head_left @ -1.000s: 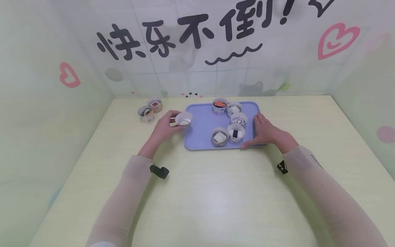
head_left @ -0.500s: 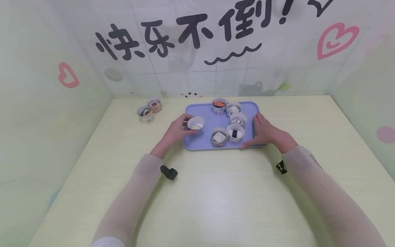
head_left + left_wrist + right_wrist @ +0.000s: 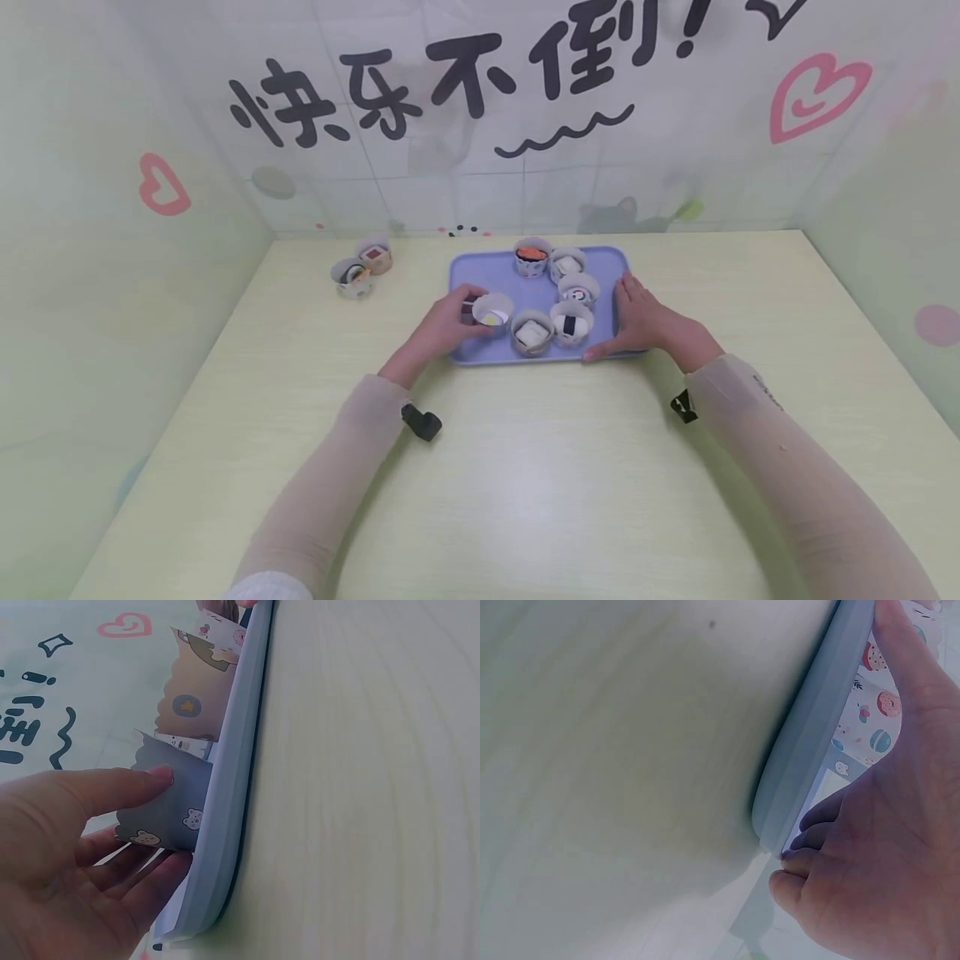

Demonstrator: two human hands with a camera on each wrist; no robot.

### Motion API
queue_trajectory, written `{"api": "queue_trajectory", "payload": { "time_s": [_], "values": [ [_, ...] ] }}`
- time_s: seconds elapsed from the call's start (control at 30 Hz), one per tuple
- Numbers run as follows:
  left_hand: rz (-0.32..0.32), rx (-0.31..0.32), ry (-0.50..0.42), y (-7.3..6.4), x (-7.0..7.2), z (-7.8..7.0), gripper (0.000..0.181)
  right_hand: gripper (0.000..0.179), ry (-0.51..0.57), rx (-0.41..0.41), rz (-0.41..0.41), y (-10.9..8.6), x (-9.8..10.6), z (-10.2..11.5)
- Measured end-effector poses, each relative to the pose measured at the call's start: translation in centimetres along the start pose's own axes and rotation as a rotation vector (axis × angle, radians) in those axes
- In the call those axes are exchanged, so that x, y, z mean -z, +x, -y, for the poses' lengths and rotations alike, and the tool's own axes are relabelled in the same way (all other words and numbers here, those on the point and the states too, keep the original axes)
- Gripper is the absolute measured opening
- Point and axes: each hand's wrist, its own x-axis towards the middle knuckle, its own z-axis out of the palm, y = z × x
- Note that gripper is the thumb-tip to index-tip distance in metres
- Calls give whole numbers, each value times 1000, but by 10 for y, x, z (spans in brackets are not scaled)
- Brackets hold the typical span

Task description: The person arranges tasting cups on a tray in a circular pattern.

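My left hand (image 3: 442,327) grips a paper baking cup (image 3: 492,315) over the front left of the blue tray (image 3: 495,271). A white and yellow piece shows inside it. In the left wrist view the grey cup (image 3: 176,806) bears small bear prints, with the thumb on its near side and fingers beneath; a tan cup (image 3: 196,694) stands beyond. My right hand (image 3: 645,323) rests along the tray's right end, thumb spread toward the front rim. Next to the held cup is a cup with a white piece (image 3: 532,335), then one with a black-banded white piece (image 3: 572,325).
Further cups stand on the tray: one with an orange-topped piece (image 3: 532,253), one with a white piece (image 3: 567,265) and one with a round patterned piece (image 3: 577,293). Left of the tray, two cups (image 3: 354,279) stand on the pale table (image 3: 510,467). A printed wall rises behind.
My left hand has carried the cup rightward from the tray's left edge to beside the front white-piece cup, and slightly toward me. The right hand stays at the tray's right end.
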Motion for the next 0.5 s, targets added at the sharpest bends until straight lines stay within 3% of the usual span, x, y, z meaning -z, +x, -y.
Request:
{"api": "queue_trajectory", "payload": {
  "time_s": [0.5],
  "values": [
    [58,-34,-21,-3,1,2,66,145,-7,2,6,-1,2,2]
  ]
}}
